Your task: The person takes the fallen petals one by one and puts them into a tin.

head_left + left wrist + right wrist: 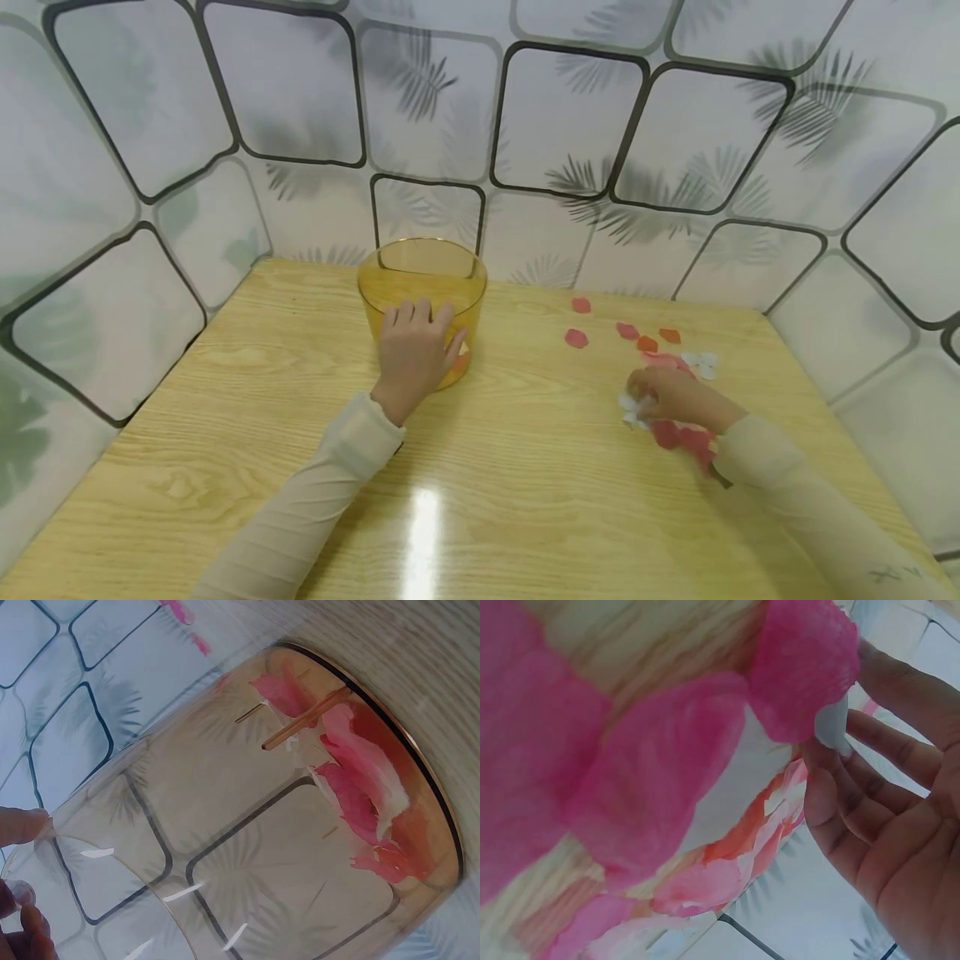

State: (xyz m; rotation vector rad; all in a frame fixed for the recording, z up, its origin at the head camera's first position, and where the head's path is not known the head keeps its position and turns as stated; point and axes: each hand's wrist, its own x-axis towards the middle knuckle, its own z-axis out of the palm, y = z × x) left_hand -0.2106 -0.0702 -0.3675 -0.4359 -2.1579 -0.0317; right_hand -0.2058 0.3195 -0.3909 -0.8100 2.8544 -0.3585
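Observation:
My left hand (414,354) grips the near side of a clear amber plastic bucket (472,308). In the left wrist view its fingers and thumb (22,825) hold the rim. Pink and orange petals (349,802) and thin brown sticks (307,718) show through the bucket's wall. My right hand (678,396) is down among loose petals at the right, over a white petal (630,408). From the right wrist, its fingers (866,795) pinch a white petal (832,724) beside a pink petal (806,667); the fingertips are partly hidden.
Several pink petals (577,338) and orange petals (670,335) lie scattered beyond the right hand. White petals (701,363) lie farther right. Red petals (678,437) and a dark stem (720,475) are near the right sleeve. Patterned walls (570,117) enclose the wooden table (525,500).

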